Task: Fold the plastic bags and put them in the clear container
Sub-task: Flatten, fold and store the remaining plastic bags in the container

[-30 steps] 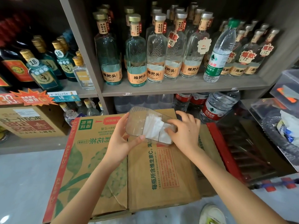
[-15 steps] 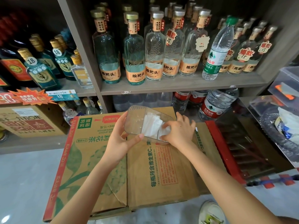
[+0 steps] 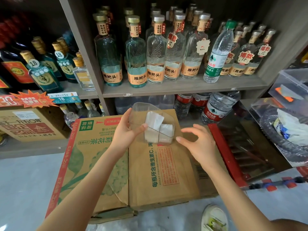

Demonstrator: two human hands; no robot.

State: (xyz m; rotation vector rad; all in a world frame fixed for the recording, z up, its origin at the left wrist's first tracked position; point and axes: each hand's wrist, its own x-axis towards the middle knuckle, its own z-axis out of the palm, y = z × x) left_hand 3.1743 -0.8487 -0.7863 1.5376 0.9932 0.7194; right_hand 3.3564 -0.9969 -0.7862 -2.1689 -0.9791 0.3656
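Holding the clear container (image 3: 138, 114) in my left hand (image 3: 125, 132), I am gripping it with the thumb laid across its near wall and the other fingers going behind it, and it is hanging tilted over the far edge of the cardboard boxes (image 3: 150, 172); whether it is touching them I cannot tell. The folded plastic bags (image 3: 154, 120) are lying inside it, one piece leaning up toward the rim. My right hand (image 3: 198, 142) is hovering just beside the container, fingers apart and loosely bent, holding nothing. I am thinking the risk is in the tilt: if I am leaning the container more, the upper bag may slide out, and folded plastic likes to spring open when nothing is pressing it. Squeezing the thin wall too hard could also buckle it. The glass bottles (image 3: 136, 52) on the shelf (image 3: 183, 87) are standing close behind, so a careless swing could knock one.
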